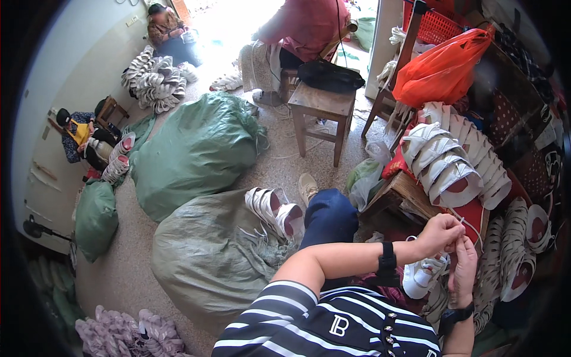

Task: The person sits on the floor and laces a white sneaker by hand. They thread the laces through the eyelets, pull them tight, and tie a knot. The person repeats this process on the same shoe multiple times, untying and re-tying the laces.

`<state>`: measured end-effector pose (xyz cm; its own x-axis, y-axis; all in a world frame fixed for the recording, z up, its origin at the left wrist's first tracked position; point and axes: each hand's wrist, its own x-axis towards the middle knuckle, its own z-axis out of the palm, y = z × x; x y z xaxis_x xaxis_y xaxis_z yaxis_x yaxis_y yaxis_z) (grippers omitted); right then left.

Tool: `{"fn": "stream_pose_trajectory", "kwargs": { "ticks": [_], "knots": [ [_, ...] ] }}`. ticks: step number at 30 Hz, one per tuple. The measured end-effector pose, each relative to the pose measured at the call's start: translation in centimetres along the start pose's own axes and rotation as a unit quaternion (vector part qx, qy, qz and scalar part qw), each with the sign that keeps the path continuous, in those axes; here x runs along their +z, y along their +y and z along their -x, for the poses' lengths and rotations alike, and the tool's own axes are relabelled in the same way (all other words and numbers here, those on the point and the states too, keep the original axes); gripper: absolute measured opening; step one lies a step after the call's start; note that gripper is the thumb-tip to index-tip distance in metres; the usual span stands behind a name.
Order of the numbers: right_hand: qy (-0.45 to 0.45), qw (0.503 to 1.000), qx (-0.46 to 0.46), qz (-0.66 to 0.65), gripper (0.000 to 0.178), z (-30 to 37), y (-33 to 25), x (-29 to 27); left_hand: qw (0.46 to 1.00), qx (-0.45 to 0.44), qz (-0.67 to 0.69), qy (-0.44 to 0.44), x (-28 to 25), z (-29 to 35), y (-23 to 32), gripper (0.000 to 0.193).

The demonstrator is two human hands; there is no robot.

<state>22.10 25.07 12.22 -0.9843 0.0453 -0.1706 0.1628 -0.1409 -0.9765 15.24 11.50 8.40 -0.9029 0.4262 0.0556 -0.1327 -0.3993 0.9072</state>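
Note:
My left hand (439, 234) reaches across to the right side, its fingers pinched round a white shoelace (474, 229). Close below it, my right hand (463, 271) is closed with its fingertips together on the same lace, near the left fingertips. Part of the lace loops out beyond the hands. Under them, a white shoe upper (421, 277) with laces rests by my lap, partly hidden by my forearm and wrist. Stacked white shoe uppers (443, 163) lie just beyond my hands on a red-covered wooden surface (410, 193).
Big green sacks (196, 149) and a grey-green sack (202, 256) with a pair of uppers (275, 211) fill the floor at left. A wooden stool (324, 104) carries a black bag (331, 76). An orange plastic bag (440, 68) hangs at right. Several people sit farther off.

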Motion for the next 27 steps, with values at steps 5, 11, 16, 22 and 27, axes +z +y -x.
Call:
{"fn": "stream_pose_trajectory", "kwargs": {
  "ticks": [5, 11, 16, 22, 27],
  "knots": [
    [0.072, 0.997, -0.035, 0.003, 0.017, -1.0, 0.9, -0.9, 0.961, -0.100, 0.248, -0.072, -1.5, -0.4, -3.5, 0.019],
    [0.126, 0.991, -0.023, -0.045, 0.013, -2.2, 1.2, -6.4, 0.986, -0.163, -0.031, 0.013, -6.5, 1.3, -0.7, 0.020],
    [0.165, 0.986, 0.009, 0.025, 0.012, 0.6, 1.1, -12.2, 0.990, -0.134, -0.015, 0.045, -8.9, 0.4, -1.4, 0.023],
    [0.071, 0.973, -0.016, 0.221, 0.016, 1.4, 6.4, -10.9, 0.984, -0.117, -0.131, -0.028, -6.1, 1.0, -3.5, 0.022],
    [0.071, 0.957, 0.010, 0.280, 0.019, 1.1, 6.1, -10.6, 0.985, -0.144, -0.090, -0.034, -7.4, 1.4, -3.0, 0.021]
  ]
}}
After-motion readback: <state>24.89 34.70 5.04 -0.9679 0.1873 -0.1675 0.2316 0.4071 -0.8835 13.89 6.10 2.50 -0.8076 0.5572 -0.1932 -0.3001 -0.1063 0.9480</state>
